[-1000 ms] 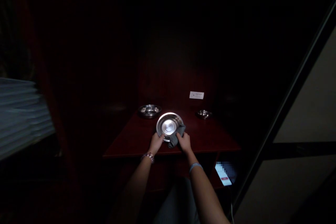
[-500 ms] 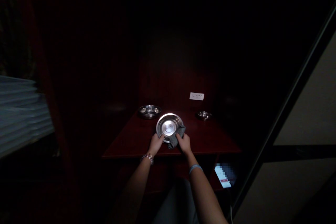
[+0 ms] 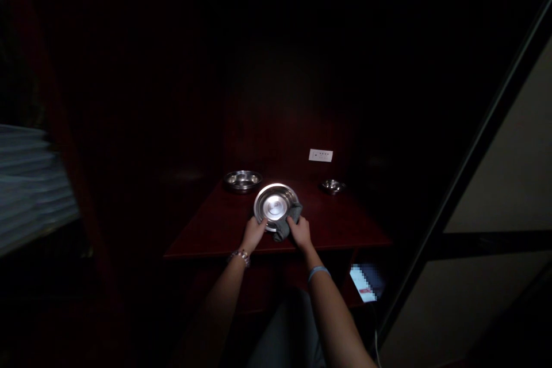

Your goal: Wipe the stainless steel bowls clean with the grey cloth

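A shiny steel basin (image 3: 274, 203) is tilted toward me above the front part of a dark red desk (image 3: 202, 230). My left hand (image 3: 254, 232) grips its lower left rim, thumb on the inner side. At the lower right, my right hand (image 3: 301, 231) is closed on a grey cloth (image 3: 282, 229), which is folded over the basin's rim and hangs below it. Behind to the left stands a second, wider steel basin (image 3: 242, 181). A small steel bowl (image 3: 332, 186) sits at the back right of the desk.
A white wall socket (image 3: 321, 155) is on the back panel. Below the desk at right, a lit screen (image 3: 363, 284) shows, partly pixelated, with a white cable (image 3: 376, 342) beneath. Pale stacked material (image 3: 34, 184) lies at far left. The surroundings are very dark.
The whole view has shifted slightly, so everything appears a little further left and up. Both hands keep their hold on the basin and cloth, with barely any other movement.
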A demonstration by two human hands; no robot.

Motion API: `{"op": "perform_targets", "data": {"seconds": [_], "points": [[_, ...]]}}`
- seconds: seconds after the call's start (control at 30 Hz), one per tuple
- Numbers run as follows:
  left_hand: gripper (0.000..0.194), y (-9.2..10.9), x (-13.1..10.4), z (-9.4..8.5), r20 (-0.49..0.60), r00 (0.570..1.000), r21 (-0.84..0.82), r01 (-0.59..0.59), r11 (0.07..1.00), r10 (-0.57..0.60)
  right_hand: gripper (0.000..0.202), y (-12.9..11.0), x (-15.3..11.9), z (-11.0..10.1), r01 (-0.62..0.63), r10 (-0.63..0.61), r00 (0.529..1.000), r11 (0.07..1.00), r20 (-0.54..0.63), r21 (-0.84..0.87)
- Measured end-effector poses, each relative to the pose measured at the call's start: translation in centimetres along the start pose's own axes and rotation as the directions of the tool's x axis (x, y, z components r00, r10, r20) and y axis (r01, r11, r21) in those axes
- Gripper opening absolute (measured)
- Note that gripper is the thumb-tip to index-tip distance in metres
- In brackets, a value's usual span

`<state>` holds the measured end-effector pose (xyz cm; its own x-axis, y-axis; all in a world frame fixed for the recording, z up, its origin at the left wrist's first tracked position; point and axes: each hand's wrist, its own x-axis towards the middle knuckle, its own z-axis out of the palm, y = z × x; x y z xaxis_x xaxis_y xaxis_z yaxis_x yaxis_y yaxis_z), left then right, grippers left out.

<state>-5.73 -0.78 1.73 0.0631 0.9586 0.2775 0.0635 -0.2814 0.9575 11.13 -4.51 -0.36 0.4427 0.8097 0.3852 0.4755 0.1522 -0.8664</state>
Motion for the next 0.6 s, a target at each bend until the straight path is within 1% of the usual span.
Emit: {"op": "perform_targets", "data": {"seconds": [0.37, 0.6], "points": [[0.019, 0.01, -0.03, 0.08, -0.009, 1.000, -0.034, 0.014, 0.999, -0.014, 0.026, -0.44, -0.14, -0.25, 0.012, -0.012, 1.000, 1.000, 0.009, -0.028], [0.016, -0.37, 0.15, 0.00, -0.012, 1.000, -0.014, -0.007, 1.000, 0.007, 0.027, -0.56, -0.24, -0.31, 0.024, -0.023, 1.000, 0.999, 0.016, -0.023]]}}
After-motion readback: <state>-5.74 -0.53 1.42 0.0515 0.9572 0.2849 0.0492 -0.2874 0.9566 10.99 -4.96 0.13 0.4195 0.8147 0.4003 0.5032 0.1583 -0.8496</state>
